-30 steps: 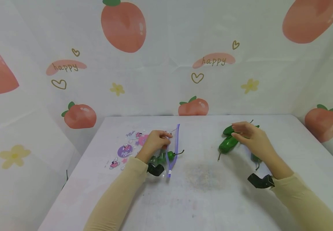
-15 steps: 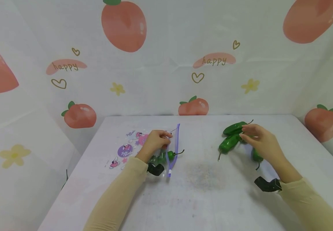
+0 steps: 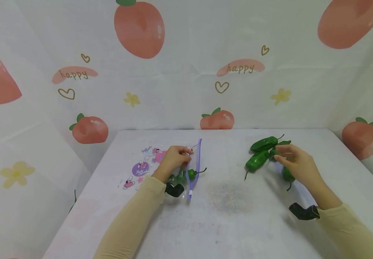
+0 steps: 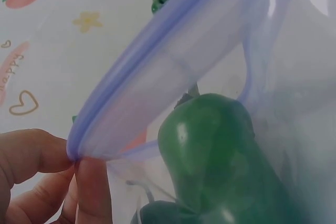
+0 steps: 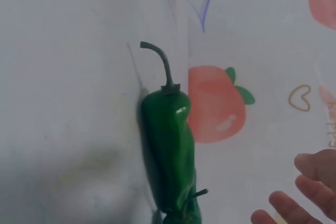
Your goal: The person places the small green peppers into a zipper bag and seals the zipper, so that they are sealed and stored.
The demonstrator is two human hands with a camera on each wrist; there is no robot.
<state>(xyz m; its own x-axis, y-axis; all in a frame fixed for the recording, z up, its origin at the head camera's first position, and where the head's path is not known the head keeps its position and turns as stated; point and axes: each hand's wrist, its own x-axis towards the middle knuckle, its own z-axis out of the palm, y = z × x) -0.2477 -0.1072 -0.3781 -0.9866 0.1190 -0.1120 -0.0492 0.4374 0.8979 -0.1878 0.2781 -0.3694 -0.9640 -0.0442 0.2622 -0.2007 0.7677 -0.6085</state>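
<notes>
A clear zip bag (image 3: pixel 140 168) with a purple rim and cartoon prints lies on the left of the table. My left hand (image 3: pixel 172 158) pinches its rim between thumb and fingers, and in the left wrist view the mouth (image 4: pixel 126 77) gapes. Inside are green peppers, one large pepper (image 4: pixel 210 145) nearest the mouth, its stem poking out past the rim in the head view. On the right, several green peppers (image 3: pixel 257 162) lie in a loose cluster. My right hand (image 3: pixel 299 165) hovers over their right side, fingers apart and holding nothing. Another pepper (image 3: pixel 287 175) shows partly behind it.
Between bag and peppers stretches the white tabletop (image 3: pixel 222 158), with a greyish speckled stain (image 3: pixel 230 198) nearer the front. A fruit-printed white curtain (image 3: pixel 186 97) rises behind the table and along both sides. A black bracket (image 3: pixel 304 211) sits on my right wrist.
My right hand has drawn back to the right and toward me, uncovering more of the pepper cluster. The left hand and the bag have stayed in place.
</notes>
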